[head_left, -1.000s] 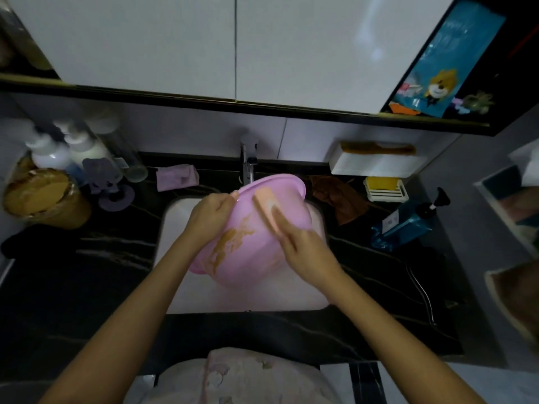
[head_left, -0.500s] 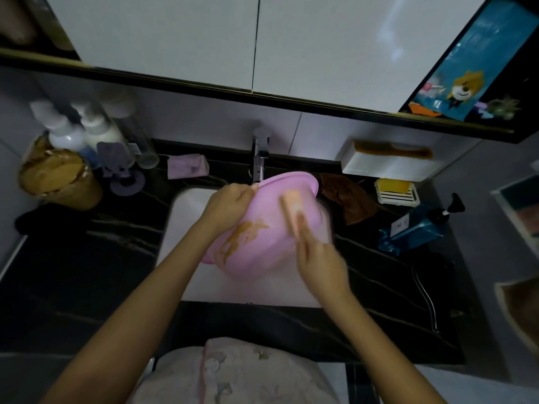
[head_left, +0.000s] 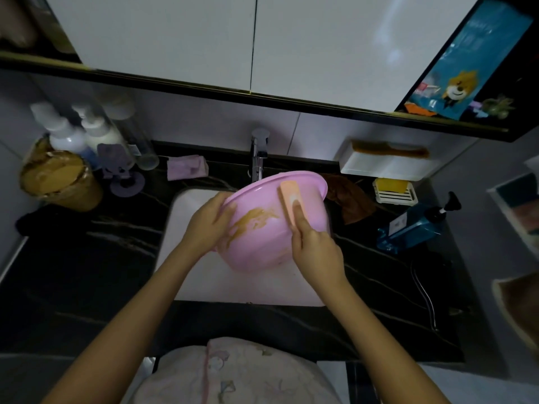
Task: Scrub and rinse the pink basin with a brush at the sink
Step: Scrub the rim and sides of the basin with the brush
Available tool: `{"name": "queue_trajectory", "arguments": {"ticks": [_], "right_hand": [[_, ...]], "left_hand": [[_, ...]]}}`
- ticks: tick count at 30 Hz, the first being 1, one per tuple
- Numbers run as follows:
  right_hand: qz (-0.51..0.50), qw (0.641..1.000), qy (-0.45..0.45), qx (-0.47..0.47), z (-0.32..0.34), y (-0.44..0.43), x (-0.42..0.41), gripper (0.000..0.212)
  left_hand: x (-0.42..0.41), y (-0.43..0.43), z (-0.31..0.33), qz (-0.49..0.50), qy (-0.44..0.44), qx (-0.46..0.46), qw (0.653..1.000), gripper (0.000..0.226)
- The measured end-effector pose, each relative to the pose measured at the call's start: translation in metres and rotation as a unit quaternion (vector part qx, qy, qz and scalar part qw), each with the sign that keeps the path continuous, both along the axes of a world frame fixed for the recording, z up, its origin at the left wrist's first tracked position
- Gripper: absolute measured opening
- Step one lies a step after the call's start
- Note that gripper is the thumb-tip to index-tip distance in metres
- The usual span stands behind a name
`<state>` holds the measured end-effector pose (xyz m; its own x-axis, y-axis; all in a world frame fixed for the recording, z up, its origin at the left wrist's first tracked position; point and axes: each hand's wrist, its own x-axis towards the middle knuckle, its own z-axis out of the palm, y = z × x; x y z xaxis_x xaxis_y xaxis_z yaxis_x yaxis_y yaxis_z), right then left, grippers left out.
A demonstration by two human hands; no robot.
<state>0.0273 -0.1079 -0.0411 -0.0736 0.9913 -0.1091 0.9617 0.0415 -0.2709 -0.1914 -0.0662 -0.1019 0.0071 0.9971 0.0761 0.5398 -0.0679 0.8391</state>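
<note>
Pink basin (head_left: 262, 243) up off the sink (head_left: 186, 208), tipped on its side over the white bowl, rim toward the faucet (head_left: 258, 154). Left hand (head_left: 208, 225) has it by the left edge, fingers curled round the rim, thumb laid on the pink wall. Right hand (head_left: 316, 249) grips a peach-coloured brush (head_left: 288, 196), index finger stretched along its back, the other fingers wrapped round its side. That brush is pressed flat against the basin's wall, its far end reaching the rim. A brown smear (head_left: 253, 218) runs across the pink plastic between the two hands, just left of the brush. Whether water is running from the faucet, I cannot tell.

Around the sink, the black veined table (head_left: 87, 258) is busy. Far left, two white pump bottles (head_left: 62, 132) stand behind a golden-brown tub (head_left: 58, 179). A folded purple cloth (head_left: 186, 167) lies left of the faucet. Right of the basin sits a crumpled brown rag (head_left: 353, 202), then a white soap dish (head_left: 393, 196) with a yellow bar on it, and a blue pump bottle (head_left: 417, 225) beside that. On the back wall, a brown comb (head_left: 388, 148) rests on a white box (head_left: 388, 167). White cabinet doors (head_left: 175, 39) hang overhead.
</note>
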Motion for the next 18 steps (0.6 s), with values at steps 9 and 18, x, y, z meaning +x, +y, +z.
{"name": "queue_trajectory", "arguments": {"ticks": [9,18], "right_hand": [[-0.065,0.990,0.129,-0.001,-0.005,0.028,0.003,0.050],[0.050,0.993,0.103,-0.034,-0.006,0.022,0.044,0.049]], "left_hand": [[0.000,-0.006,0.004,0.054,0.017,0.012,0.998,0.039],[0.010,0.014,0.023,-0.015,0.043,-0.013,0.999,0.041]]}}
